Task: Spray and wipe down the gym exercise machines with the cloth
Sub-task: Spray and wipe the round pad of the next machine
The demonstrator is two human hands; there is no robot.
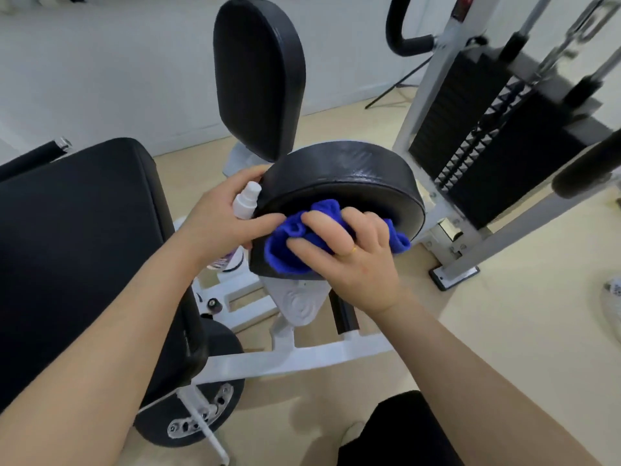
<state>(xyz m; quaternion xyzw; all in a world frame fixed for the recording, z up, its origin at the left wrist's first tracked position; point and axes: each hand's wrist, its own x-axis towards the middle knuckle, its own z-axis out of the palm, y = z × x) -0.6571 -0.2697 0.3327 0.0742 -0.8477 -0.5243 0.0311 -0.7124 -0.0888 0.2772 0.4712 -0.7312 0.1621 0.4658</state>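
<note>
At the far left a large black bench pad (77, 237) filled the near corner, its surface not yet under the cloth. Just right of it, the left hand (221, 213) was curled around a small white spray bottle (244, 205), with the thumb and fingertips also braced against the edge of the round black seat pad (339, 190). This steadied the pad while keeping the bottle ready. Behind, a tall black back pad (258, 75) stood upright on the same white frame (295, 359).

In the middle, the right hand (349, 243) gripped a bunched blue cloth (289, 250) and pressed it against the near rim and underside of the seat pad (a ring showed on one finger). The step in hand looked like wiping the pad's edge. To do it well, the cloth should probably be spread flatter so more of it meets the vinyl. It should then be drawn around the whole rim in overlapping passes, with the left hand holding the pad firm. Sheen on the pad's top suggested moisture there, though I could not be sure.

To the right stood the weight stack (477, 136) in its pale uprights.
</note>
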